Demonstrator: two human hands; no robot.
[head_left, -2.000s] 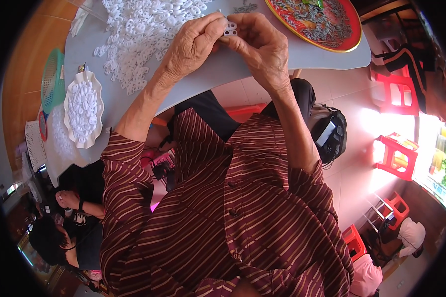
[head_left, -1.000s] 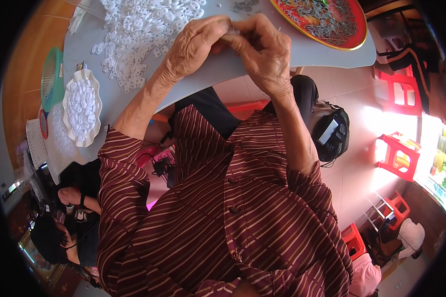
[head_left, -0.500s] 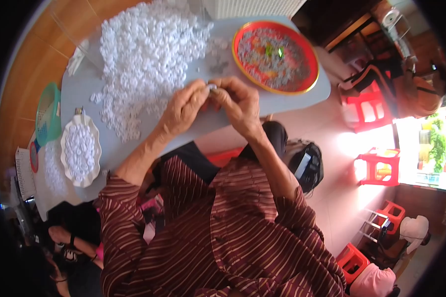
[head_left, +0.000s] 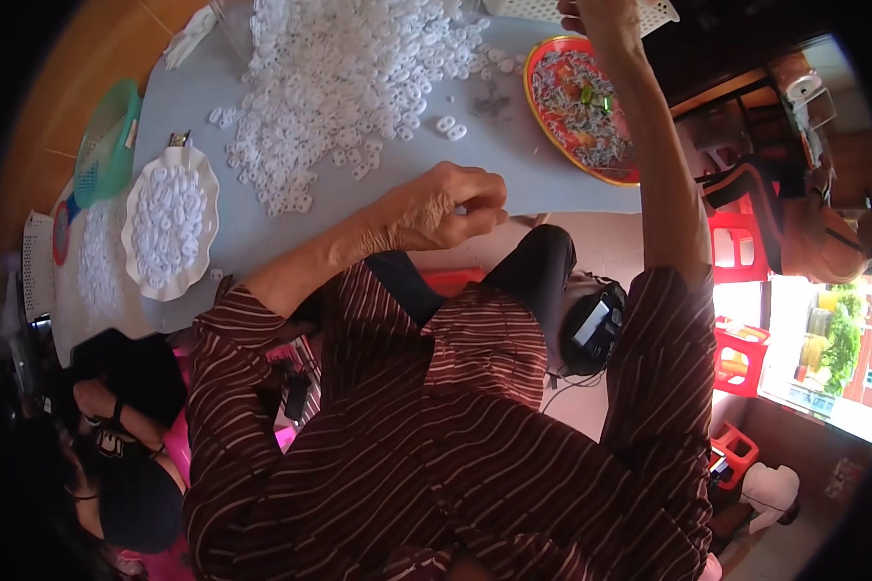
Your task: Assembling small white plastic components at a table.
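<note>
My left hand [head_left: 455,205] is raised just over the table's near edge, its fingers curled together. What they hold, if anything, is hidden. My right hand [head_left: 599,14] reaches far forward to the white perforated basket [head_left: 655,15]; the top of the picture cuts it off. Its visible fingers are apart and nothing shows in them. A big heap of small white plastic pieces [head_left: 339,82] with holes lies beyond my left hand. One loose white piece [head_left: 451,127] sits nearer to it. Below my right forearm, a round red tray [head_left: 545,137] with a gold rim holds many small metallic-looking parts.
A white scalloped dish [head_left: 205,242] full of white pieces stands at the table's left. Beside it are a green colander [head_left: 107,140] and a scatter of tiny white bits [head_left: 99,254]. Another person [head_left: 136,431] sits at lower left. Red stools [head_left: 738,360] stand at right.
My hands were together at a small piece over the table; now they are apart. The right has stretched forward to the basket, and the left has shifted right and nearer. The whole view has shifted.
</note>
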